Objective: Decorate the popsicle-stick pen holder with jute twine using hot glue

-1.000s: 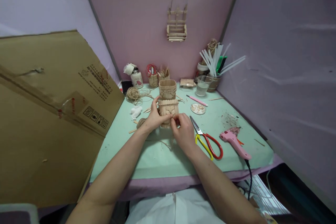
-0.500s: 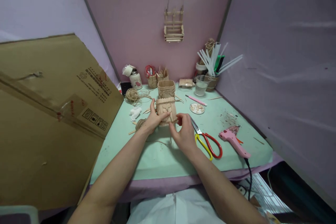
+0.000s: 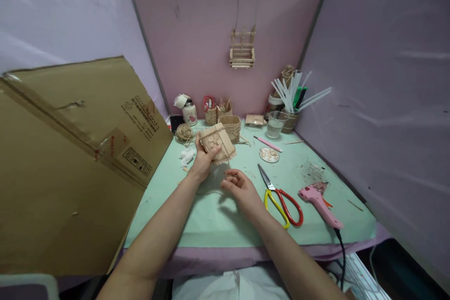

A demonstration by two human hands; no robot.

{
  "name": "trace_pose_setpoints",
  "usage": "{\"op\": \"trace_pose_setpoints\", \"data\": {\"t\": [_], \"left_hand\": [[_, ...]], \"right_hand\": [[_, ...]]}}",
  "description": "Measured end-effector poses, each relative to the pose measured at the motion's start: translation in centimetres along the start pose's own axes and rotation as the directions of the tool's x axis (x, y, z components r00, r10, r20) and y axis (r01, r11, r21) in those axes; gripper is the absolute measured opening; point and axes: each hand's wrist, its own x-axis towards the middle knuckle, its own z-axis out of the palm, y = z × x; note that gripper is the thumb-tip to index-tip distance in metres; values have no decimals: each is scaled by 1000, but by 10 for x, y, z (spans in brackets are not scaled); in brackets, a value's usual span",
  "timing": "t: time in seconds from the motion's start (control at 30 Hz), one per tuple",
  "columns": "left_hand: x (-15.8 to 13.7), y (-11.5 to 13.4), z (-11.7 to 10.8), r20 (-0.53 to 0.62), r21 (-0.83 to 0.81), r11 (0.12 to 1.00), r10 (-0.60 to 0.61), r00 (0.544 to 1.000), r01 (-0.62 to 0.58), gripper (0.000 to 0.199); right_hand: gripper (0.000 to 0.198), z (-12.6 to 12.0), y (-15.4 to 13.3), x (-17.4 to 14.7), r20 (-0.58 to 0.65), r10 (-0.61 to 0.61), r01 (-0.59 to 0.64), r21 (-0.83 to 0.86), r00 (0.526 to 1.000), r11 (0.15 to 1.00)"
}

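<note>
Two bare hands show in my head view: the left hand (image 3: 201, 164) grips a tilted wooden box (image 3: 218, 144) above the green table (image 3: 211, 227); the right hand (image 3: 242, 191), fingers curled, hovers just below, and I cannot tell whether it pinches anything. Scissors (image 3: 270, 188) lie nearby.

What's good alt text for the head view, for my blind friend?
A person's left hand holds a tilted wooden craft piece above a green tabletop, with the right hand close by. Scissors and a pink glue gun lie to the right.
</note>
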Motion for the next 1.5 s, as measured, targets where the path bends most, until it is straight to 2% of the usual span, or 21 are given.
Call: {"op": "trace_pose_setpoints", "data": {"t": [0.1, 0.3, 0.43, 0.57, 0.67, 0.93, 1.17, 1.5], "left_hand": [[2, 0, -2, -3, -7, 1000, 14, 1000, -14, 104], [4, 4, -5, 39, -51, 999, -10, 999, 12, 107], [3, 5, -6, 110, -52, 998, -36, 993, 42, 109], [2, 2, -8, 174, -14, 997, -67, 983, 70, 113], [1, 0, -8, 201, 17, 998, -62, 978, 60, 114], [-2, -1, -4, 221, 127, 991, -67, 973, 40, 122], [-3, -10, 2, 170, 65, 987, -156, 973, 147, 118], [-3, -15, 1, 159, 66, 982, -184, 970, 175, 113]], "right_hand": [[24, -6, -9, -2, -15, -35, 34, -58, 999, 998], [22, -33, -31, 7, -173, -203, 159, -238, 964, 958], [20, -43, -42, 23, -132, -331, 260, -383, 934, 886], [18, -43, -47, 39, -70, -341, 278, -438, 938, 855], [17, -39, -45, 48, -66, -341, 284, -422, 938, 861], [21, -36, -26, 59, -148, -341, 295, -265, 928, 918], [23, -38, -22, 61, -148, -274, 252, -155, 950, 955], [27, -38, -21, 63, -168, -249, 226, -149, 954, 963]]}}
